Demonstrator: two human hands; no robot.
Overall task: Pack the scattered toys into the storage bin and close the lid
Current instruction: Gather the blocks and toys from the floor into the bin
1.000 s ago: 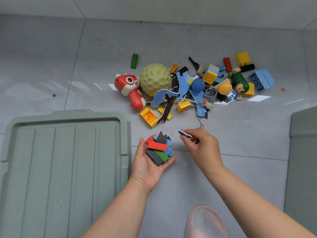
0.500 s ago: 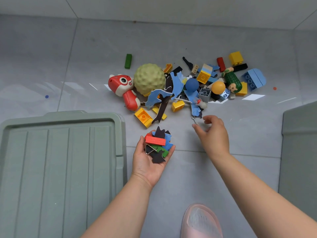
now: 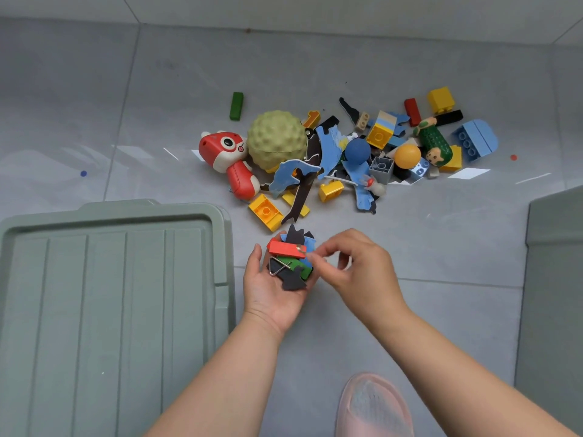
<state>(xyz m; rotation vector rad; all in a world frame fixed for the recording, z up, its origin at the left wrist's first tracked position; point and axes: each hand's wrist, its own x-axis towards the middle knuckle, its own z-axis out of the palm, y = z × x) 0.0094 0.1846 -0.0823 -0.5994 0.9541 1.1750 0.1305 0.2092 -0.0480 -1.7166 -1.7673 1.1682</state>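
Observation:
My left hand [image 3: 271,291] lies palm up and cups a small pile of toys [image 3: 291,260]: a red block, a green block, black and blue puzzle pieces and a metal clip. My right hand [image 3: 356,266] reaches over from the right, and its thumb and forefinger pinch a small metal hook [image 3: 301,249] against the red block. The scattered toys lie on the floor beyond: a red fish toy [image 3: 227,152], a bumpy green ball [image 3: 276,140], a blue ball [image 3: 357,150], an orange ball [image 3: 407,156] and several bricks. The ridged green lid [image 3: 110,279] is at the left.
A grey-green bin wall [image 3: 555,279] rises at the right edge. A lone green block [image 3: 236,105] lies apart at the back left of the heap. A yellow brick [image 3: 266,212] sits just beyond my left hand. A pink slipper [image 3: 372,408] shows at the bottom.
My right hand put a clip on the pile, reached out to the metal hook on the floor, and has now come back with it to the pile in my left hand.

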